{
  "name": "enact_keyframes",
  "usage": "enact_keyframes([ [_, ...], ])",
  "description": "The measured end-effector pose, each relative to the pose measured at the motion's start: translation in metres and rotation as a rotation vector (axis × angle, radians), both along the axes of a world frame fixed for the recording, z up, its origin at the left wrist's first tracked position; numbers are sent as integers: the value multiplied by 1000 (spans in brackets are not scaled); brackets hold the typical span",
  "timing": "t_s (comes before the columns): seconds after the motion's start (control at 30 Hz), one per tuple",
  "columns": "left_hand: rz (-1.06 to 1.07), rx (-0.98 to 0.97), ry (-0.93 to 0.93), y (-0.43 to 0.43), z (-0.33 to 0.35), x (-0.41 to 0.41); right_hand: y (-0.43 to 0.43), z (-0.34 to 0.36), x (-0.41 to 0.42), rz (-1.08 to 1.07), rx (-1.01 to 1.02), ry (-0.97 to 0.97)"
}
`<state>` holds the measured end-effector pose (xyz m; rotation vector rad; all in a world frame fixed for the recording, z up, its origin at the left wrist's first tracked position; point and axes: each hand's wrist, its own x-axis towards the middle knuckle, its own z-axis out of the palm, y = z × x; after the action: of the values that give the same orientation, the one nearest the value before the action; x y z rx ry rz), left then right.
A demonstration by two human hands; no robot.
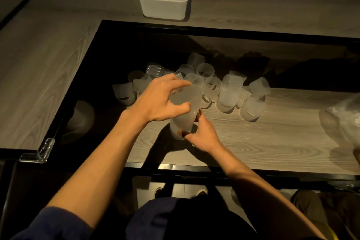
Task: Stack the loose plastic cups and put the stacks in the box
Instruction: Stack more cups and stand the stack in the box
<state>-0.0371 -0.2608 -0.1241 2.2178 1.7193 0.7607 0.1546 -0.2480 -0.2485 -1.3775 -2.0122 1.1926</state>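
While the right hand (202,136) grips the frosted cup stack (181,123) near its base, the left hand (159,101), pinching the top cup (186,93), should press it straight down.

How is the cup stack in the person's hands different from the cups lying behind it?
The held stack is nested and stands roughly upright; the loose cups lie scattered, many tipped over. The left hand and right hand grip the held stack; the loose cups are untouched. Both are frosted plastic.

One head-worn camera looks forward and steeply down from the table's (48,54) near edge, close, reaching the box (163,6) at its far edge.
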Motion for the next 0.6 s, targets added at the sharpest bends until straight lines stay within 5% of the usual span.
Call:
enact_keyframes([
  [0.13, 11, -31, 39, 1, -1, 3, 1, 1, 0, 4, -1, 3],
  [0.4, 39, -31, -212, -10, -18, 15, -2, 4, 0, 7, 2, 15],
  [0.6, -10, 37, -64, -8, -15, 13, -6, 3, -2, 5, 37, 33],
])
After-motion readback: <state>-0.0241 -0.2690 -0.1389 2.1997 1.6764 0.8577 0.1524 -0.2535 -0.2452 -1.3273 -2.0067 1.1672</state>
